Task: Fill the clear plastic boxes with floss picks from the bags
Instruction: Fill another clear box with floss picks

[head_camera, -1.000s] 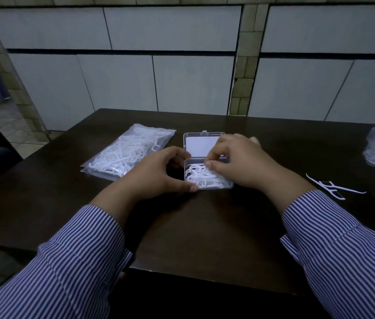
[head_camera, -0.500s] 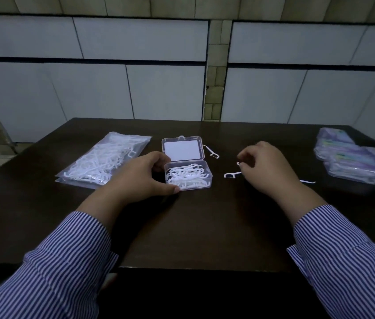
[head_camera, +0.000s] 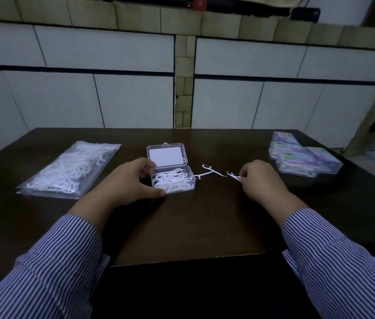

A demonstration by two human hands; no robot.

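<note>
A clear plastic box [head_camera: 190, 180] stands open at the table's middle, its lid [head_camera: 167, 155] tipped back, with several white floss picks inside. My left hand [head_camera: 131, 180] grips the box's left side. My right hand [head_camera: 259, 179] is to the right of the box, its fingertips pinched on one floss pick [head_camera: 233, 175]. Two loose floss picks [head_camera: 213, 170] lie on the table between the box and that hand. A clear bag of floss picks [head_camera: 71, 169] lies flat at the left.
A stack of filled, closed boxes with purple labels [head_camera: 304, 157] sits at the right. The dark wooden table [head_camera: 193, 226] ends close to my body. White wall panels stand behind the table.
My right hand left the box, moved right and pinched a loose floss pick. The left hand stayed on the box. The camera tilted up and to the right.
</note>
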